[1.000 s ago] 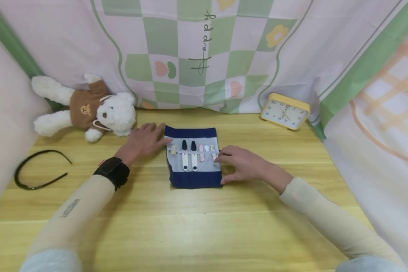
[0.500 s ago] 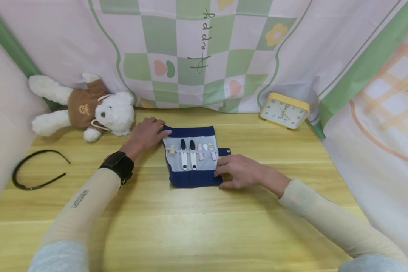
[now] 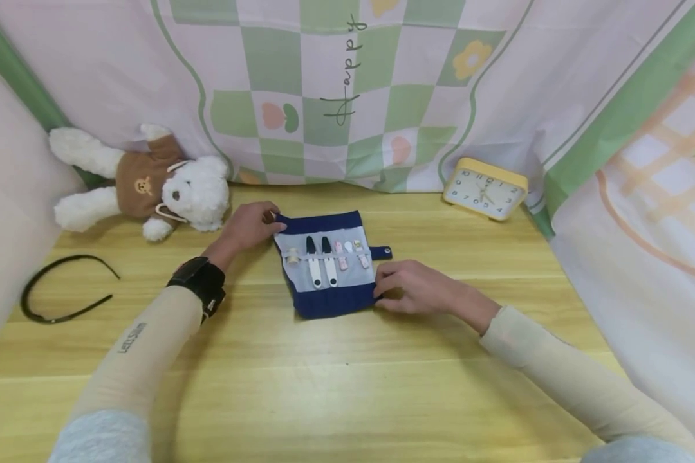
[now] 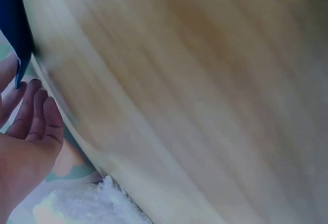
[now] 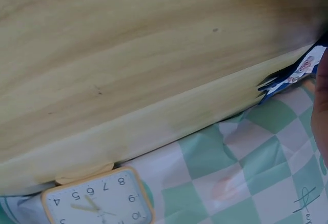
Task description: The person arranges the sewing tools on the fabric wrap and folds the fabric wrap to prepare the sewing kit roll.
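Observation:
A navy fabric roll-up case (image 3: 333,303) with a pale grey lining lies unfolded in the head view. An elastic band across it holds a small spool-like piece (image 3: 292,256), two white tools with black tips (image 3: 315,263), and small pink and white items (image 3: 340,256). My left hand (image 3: 246,225) pinches the case's far left corner; the left wrist view has thumb and fingertips at that navy corner (image 4: 19,62). At the near right corner, my right hand (image 3: 419,287) pinches the edge with curled fingers. A snap tab (image 3: 381,253) sticks out right.
A white plush dog (image 3: 199,193) in a brown top lies at the back left, close to my left hand. A black headband (image 3: 31,283) is at the left. The yellow clock (image 3: 484,190) stands back right, before a checked curtain (image 3: 324,96).
My right hand has slid down the case's right edge to the near corner, uncovering the snap tab. The case has turned slightly, its far edge shifting left. My left fingers have curled in at the corner.

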`<control>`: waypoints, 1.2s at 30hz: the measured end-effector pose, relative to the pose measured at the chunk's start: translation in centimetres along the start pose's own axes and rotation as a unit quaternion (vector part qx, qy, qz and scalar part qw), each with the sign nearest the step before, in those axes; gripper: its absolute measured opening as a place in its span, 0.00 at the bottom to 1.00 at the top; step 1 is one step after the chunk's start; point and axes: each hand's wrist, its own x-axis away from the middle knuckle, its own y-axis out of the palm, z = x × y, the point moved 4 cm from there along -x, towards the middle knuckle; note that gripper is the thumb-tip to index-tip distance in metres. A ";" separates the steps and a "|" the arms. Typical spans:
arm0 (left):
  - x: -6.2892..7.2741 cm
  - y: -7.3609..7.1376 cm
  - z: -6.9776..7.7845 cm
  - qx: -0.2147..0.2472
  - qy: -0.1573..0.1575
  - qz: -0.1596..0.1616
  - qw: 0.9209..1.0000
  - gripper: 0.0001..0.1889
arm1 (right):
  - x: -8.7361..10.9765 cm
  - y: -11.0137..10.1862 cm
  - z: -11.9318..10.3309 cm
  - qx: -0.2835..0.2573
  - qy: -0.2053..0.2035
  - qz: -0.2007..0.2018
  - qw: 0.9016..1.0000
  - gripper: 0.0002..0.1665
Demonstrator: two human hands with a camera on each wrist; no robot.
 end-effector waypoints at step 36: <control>2.9 -1.7 -2.3 0.098 -0.037 -0.026 0.994 0.13 | 0.4 -2.6 5.3 -0.132 0.114 0.108 0.979 0.09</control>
